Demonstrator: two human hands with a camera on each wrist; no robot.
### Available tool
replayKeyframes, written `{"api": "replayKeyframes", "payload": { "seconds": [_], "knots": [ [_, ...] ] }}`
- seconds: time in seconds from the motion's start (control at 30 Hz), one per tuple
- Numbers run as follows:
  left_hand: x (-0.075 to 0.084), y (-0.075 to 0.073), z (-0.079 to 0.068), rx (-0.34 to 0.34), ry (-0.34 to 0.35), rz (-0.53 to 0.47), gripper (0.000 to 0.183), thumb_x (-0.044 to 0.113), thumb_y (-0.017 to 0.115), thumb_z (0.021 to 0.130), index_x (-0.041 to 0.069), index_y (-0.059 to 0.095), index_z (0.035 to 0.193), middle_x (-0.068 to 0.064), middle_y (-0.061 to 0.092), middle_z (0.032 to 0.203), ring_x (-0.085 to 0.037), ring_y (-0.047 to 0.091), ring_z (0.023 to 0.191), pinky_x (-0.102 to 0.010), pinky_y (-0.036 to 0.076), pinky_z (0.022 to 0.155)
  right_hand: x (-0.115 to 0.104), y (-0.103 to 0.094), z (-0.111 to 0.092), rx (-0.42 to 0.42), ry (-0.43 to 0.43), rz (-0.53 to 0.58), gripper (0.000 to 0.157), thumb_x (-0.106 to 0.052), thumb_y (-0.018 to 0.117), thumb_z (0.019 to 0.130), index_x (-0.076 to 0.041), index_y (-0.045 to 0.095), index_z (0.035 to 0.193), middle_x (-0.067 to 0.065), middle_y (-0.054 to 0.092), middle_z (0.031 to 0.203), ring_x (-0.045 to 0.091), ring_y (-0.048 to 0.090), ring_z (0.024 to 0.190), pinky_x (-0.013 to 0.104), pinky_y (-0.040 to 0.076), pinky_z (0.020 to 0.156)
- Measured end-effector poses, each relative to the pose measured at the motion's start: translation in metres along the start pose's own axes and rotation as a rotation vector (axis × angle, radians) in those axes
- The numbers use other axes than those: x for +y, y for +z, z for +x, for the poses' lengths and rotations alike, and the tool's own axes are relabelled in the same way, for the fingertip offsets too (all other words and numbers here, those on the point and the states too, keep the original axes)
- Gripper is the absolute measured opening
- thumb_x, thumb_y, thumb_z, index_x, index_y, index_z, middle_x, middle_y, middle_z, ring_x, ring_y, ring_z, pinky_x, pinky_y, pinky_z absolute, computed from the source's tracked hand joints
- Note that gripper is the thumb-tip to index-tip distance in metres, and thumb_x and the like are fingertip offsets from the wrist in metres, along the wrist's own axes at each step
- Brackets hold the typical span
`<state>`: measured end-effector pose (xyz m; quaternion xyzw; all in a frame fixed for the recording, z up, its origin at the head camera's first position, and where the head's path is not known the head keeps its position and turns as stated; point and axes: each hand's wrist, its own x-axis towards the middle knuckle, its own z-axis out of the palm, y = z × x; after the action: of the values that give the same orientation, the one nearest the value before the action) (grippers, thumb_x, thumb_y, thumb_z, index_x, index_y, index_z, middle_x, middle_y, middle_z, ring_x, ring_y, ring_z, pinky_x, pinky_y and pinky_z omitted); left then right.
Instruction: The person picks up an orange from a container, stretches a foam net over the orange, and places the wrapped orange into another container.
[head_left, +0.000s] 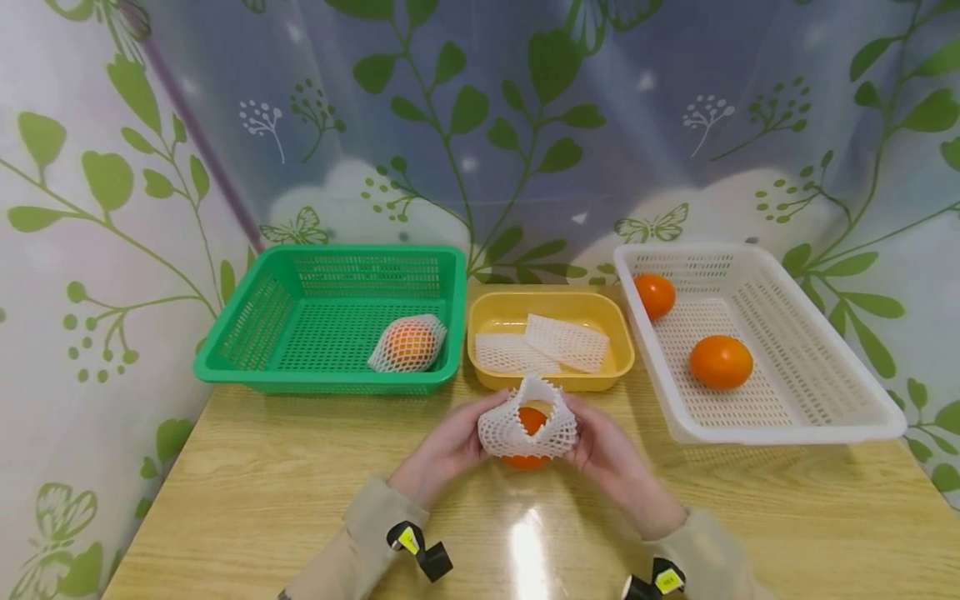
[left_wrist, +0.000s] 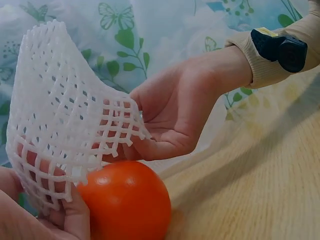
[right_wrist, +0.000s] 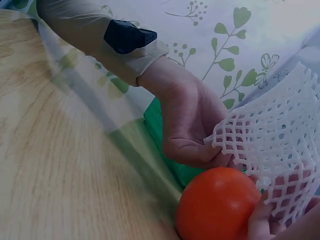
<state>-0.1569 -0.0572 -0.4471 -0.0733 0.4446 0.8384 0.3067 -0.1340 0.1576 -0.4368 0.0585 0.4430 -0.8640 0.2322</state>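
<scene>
Both hands hold a white foam fruit net, spreading its mouth apart. My left hand pinches the left edge, and my right hand pinches the right edge. Below the opened mouth, a smooth round orange fruit rests on the table, partly hidden by the mesh in the head view. In the left wrist view the net rises above the fruit, its lower rim close to the fruit's top. From the right wrist, the fruit shows with the fingers beside it.
A green basket at the left contains a netted orange fruit. Behind the hands, a yellow tray holds flat foam nets. A white basket at the right carries two bare orange fruits. Patterned cloth hangs behind.
</scene>
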Motion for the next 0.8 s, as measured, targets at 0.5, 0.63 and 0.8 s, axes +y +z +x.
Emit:
{"api": "replayKeyframes", "payload": {
  "seconds": [0.5,0.63,0.8],
  "knots": [
    [-0.021,-0.01,0.004,0.143,0.016,-0.023,0.036,0.026,0.065,0.1,0.007,0.062,0.13,-0.004,0.069,0.113,-0.013,0.067,0.1,-0.026,0.057,0.087,0.017,-0.012,0.006,0.113,0.061,-0.09,0.024,-0.019,0.044,0.109,-0.02,0.067,0.104,-0.003,0.069,0.094,0.008,0.064,0.079,0.02,0.055,0.068],
    [-0.026,-0.011,0.006,0.157,0.022,-0.005,0.03,0.028,0.065,0.1,0.009,0.064,0.123,-0.002,0.069,0.108,-0.011,0.066,0.097,-0.024,0.057,0.082,0.019,-0.014,0.007,0.125,0.06,-0.112,0.021,-0.021,0.046,0.109,-0.02,0.067,0.107,-0.003,0.069,0.095,0.008,0.064,0.081,0.021,0.056,0.07],
    [-0.027,-0.011,0.007,0.171,0.028,0.013,0.03,0.03,0.065,0.1,0.01,0.065,0.122,-0.001,0.071,0.108,-0.01,0.067,0.096,-0.024,0.057,0.082,0.02,-0.016,0.008,0.16,0.036,-0.196,0.019,-0.022,0.046,0.109,-0.02,0.064,0.108,-0.004,0.067,0.094,0.009,0.061,0.078,0.021,0.054,0.067]
  ]
}}
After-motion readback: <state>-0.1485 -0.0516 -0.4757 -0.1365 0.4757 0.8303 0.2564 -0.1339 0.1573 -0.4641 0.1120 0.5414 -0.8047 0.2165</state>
